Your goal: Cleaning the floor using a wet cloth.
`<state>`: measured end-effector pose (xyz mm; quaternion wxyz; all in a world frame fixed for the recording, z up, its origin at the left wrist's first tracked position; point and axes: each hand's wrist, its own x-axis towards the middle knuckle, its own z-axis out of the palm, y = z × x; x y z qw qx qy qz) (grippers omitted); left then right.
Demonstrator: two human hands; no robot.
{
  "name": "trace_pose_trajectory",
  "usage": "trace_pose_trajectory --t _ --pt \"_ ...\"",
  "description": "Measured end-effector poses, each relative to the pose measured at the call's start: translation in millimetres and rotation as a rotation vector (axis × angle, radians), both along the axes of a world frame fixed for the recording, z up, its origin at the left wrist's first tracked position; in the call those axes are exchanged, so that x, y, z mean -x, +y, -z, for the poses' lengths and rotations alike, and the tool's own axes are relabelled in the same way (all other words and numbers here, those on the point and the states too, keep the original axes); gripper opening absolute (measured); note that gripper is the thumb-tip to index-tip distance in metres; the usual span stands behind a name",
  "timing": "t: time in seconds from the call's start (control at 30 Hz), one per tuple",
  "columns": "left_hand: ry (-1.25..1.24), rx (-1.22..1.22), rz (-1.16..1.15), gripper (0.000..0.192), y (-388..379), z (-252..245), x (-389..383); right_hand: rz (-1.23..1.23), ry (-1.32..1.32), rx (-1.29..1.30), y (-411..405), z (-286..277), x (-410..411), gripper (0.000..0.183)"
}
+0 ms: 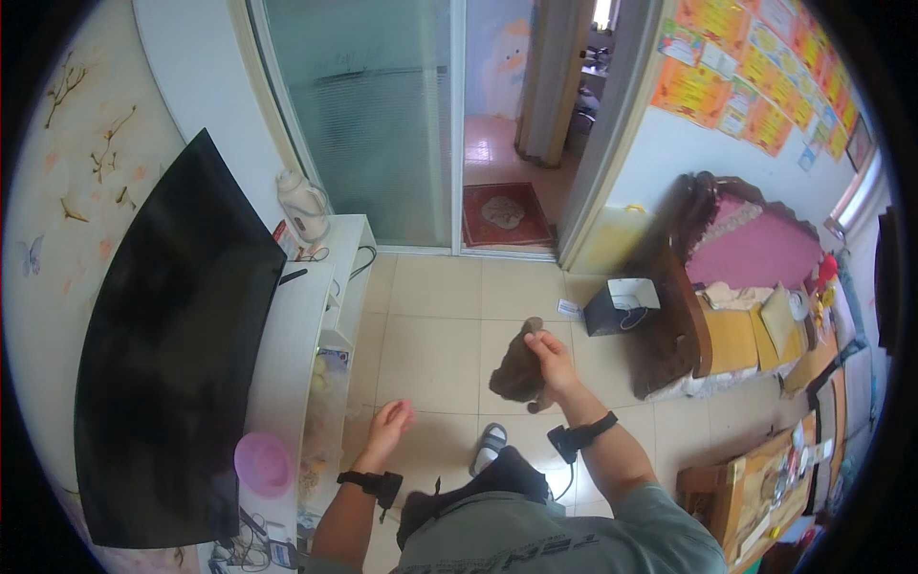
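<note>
A crumpled dark brown cloth [518, 367] hangs from my right hand [556, 359], pinched between thumb and fingers above the tiled floor. My left hand [389, 429] is raised beside the white TV cabinet [283, 387], apart from the cloth. Its fingers are curled, and whether anything small lies within them cannot be told. A pink plastic basin [263, 465] sits on the cabinet below my left hand's level, at the edge of a large black television [179, 359].
Ahead are a sliding glass door [373, 143] and a red doormat [505, 214]. A dark paper bag [620, 308] stands by the wooden sofa [688, 316] at right. A wooden table [746, 495] is at lower right. A thermos [303, 204] stands on the cabinet's far end.
</note>
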<state>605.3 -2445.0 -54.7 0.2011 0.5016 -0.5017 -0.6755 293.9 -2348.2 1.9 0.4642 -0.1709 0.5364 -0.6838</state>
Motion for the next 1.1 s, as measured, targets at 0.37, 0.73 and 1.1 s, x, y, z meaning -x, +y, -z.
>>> trace_pose_trajectory --t 0.37,0.73,1.1 --pt "0.693 -0.590 -0.125 0.036 -103 7 198 -0.742 -0.749 -0.149 -162 -6 21 0.037" --pt "-0.298 0.706 0.132 0.024 -296 82 305 -0.488 0.882 -0.526 -374 62 69 0.043" --pt "-0.636 1.166 0.254 0.036 -402 8 335 -1.065 0.887 0.077 -456 188 176 0.041"
